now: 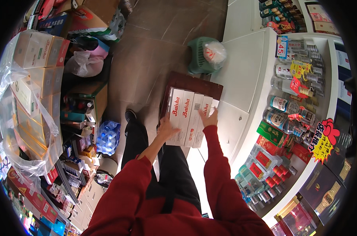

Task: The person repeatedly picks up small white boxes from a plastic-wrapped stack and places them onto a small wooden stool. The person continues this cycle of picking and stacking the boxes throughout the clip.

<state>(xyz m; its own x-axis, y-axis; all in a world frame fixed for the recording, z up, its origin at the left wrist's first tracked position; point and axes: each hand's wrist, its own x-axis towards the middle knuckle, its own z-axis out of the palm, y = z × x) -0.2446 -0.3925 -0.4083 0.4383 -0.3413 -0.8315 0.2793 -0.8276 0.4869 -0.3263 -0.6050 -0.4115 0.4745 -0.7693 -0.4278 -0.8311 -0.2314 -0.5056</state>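
Observation:
Before me is a row of several white Baisha cigarette cartons (181, 113), packed side by side over a dark red box or stool (196, 84). My left hand (167, 129) is at the row's left side, its thumb laid across the top and its other fingers hidden down the side. At the right end, my right hand (209, 118) straddles the outermost carton (199, 137), thumb on the left and fingers on the right. Whether the cartons rest on the dark red surface or are lifted a little cannot be told.
A green plastic stool (196, 56) bears a tied plastic bag (214, 54). White cabinets (240, 67) and a bottle shelf (267, 88) run along my right. At left are plastic-wrapped cartons (38, 76) and a shrink-wrapped bottle pack (108, 138). Tiled floor (137, 73) lies between.

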